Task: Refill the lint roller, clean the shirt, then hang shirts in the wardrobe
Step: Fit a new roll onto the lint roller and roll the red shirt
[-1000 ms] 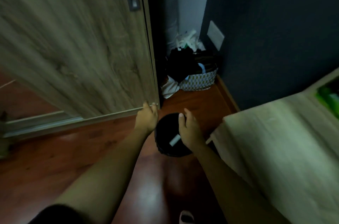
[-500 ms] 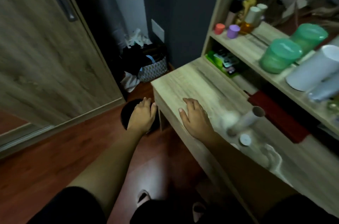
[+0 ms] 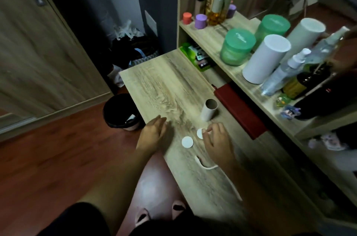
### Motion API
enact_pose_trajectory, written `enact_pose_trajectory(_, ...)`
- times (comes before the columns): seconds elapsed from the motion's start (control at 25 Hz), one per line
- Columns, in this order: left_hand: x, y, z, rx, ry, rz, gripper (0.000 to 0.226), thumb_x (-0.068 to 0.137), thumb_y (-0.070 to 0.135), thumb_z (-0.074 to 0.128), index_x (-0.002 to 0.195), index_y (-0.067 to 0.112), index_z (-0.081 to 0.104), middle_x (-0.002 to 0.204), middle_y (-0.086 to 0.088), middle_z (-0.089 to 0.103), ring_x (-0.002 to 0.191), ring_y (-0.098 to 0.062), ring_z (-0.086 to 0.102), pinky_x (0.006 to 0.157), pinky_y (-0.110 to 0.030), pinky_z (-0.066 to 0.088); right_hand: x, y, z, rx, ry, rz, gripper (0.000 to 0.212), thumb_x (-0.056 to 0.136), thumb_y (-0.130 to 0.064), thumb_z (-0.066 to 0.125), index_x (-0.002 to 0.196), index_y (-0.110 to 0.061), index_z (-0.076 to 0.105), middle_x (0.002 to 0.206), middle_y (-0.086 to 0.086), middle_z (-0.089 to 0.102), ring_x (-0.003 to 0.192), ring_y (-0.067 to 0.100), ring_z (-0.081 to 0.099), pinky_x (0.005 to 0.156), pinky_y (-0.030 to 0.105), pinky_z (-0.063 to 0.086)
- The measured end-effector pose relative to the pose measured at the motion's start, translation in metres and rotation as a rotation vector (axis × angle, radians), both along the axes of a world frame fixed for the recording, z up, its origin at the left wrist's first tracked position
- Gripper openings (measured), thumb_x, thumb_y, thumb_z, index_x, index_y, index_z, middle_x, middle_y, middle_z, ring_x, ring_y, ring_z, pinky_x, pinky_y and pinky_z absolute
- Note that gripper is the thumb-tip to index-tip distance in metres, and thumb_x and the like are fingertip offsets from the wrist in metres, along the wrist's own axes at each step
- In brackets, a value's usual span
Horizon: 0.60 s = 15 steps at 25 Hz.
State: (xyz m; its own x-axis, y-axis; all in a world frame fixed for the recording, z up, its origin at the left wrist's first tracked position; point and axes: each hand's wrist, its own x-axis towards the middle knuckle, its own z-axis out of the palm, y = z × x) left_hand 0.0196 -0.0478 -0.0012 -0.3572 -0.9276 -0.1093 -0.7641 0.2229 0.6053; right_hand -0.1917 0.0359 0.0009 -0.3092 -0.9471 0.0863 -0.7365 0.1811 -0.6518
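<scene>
Nearest the person, a thin white curved strip (image 3: 202,164), possibly the roller handle's frame, lies on the bench (image 3: 154,81) beside the right forearm. The left hand (image 3: 154,133) rests flat and empty at the bench edge. The right hand (image 3: 216,139) hovers with fingers curled over one white disc (image 3: 200,133); whether its grip has closed on the disc cannot be told. A second white disc (image 3: 187,142) lies just beside it, between the hands. Beyond them a cardboard tube (image 3: 208,110) stands upright. The refill step appears to be in hand. The next move likely calls for pinching the disc and seating it on the tube end. A black bin (image 3: 120,112) stands on the floor beside the bench.
</scene>
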Motion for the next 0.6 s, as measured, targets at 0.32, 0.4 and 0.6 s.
enact_pose_trajectory(0.32,-0.043,0.017,-0.019,-0.082,-0.115,-0.51,0.043,0.087,0.045,0.044,0.114,0.02,0.066,0.128,-0.008,0.06,0.111,-0.021,0.061,0.093,-0.026,0.048,-0.064,-0.041,-0.006,0.144,-0.218,0.036,0.073,0.072,-0.03,0.077,0.131,-0.008,0.04,0.127,0.01,0.047,0.107,0.017,0.052,0.085,0.024,0.038)
enact_pose_trajectory(0.4,-0.047,0.021,-0.028,-0.163,-0.159,-0.548,0.034,0.086,0.039,0.047,0.102,0.017,0.069,0.116,-0.011,0.065,0.093,-0.028,0.066,0.078,-0.027,0.054,-0.068,-0.056,-0.011,0.179,-0.252,0.088,0.084,0.068,-0.033,0.08,0.136,-0.011,0.036,0.133,0.008,0.045,0.115,0.016,0.048,0.09,0.024,0.037)
enact_pose_trajectory(0.6,-0.051,0.025,-0.037,-0.253,-0.181,-0.565,0.025,0.085,0.028,0.044,0.097,0.017,0.063,0.094,-0.007,0.066,0.078,-0.028,0.061,0.06,-0.03,0.055,-0.073,-0.075,-0.022,0.149,-0.296,0.186,0.049,0.077,-0.022,0.073,0.12,-0.006,0.054,0.12,0.011,0.057,0.103,0.016,0.055,0.069,-0.002,0.035)
